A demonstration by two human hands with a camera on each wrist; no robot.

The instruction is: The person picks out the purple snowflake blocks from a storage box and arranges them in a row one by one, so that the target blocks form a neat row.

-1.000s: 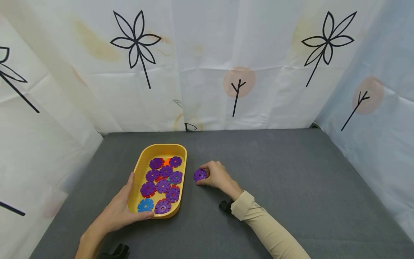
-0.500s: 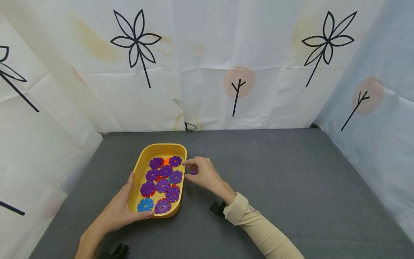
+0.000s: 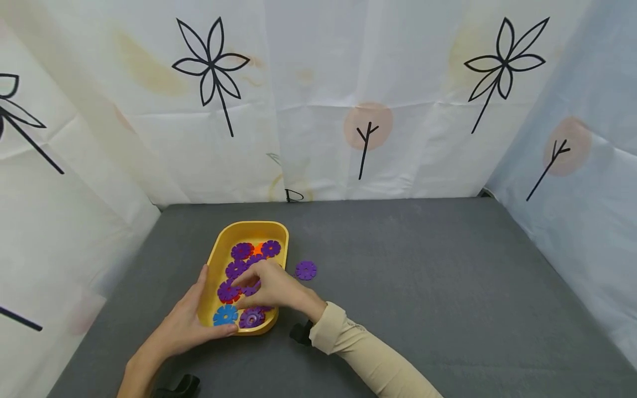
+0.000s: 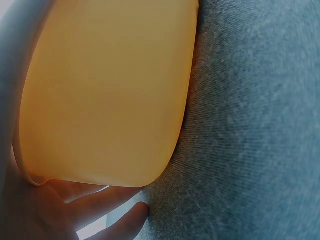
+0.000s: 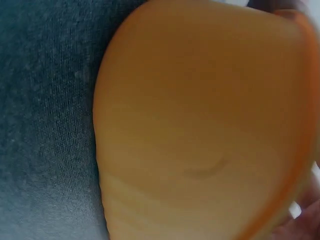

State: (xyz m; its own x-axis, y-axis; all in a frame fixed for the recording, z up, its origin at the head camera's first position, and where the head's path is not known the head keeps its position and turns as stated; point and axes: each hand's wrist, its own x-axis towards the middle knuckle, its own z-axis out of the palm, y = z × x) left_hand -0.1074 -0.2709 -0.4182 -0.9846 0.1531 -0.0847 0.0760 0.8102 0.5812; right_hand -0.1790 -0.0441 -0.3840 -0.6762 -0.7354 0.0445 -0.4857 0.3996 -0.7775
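- Tray (image 3: 254, 229): sits on table (image 3: 423, 309) between the hands, longer side running away from the person.
- Left hand (image 3: 181, 326): holding tray by its near-left corner, thumb over the near rim, fingers spread along the outer wall. Left wrist view confirms fingers round the end.
- Right hand (image 3: 276, 284): over the tray from its right side, thumb and forefinger curved and parted, nothing visibly pinched at the tips. Contact with the pieces underneath: can't tell.
- Purple pieces (image 3: 236, 269): flower discs in the tray, under and beyond the right hand, some lying over red pieces (image 3: 231, 300).
- Blue piece (image 3: 225, 314): in the tray, just beyond left thumb tip. Orange piece (image 3: 257, 250) past the right hand, partly covered.
- Loose purple disc (image 3: 306, 270): flat on table, outside the tray, just beyond the right wrist.
- Step in hand, my read: right fingers reaching for a purple piece.
- To do it well: left hand firm, so the tray can't skid. Come straight down, pinch one disc across opposite petals, lift level.
- Watch for overlaps: notched petals could drag a red one along. Clear the right rim on the way out; keep sleeve (image 3: 378, 354) off the loose disc.
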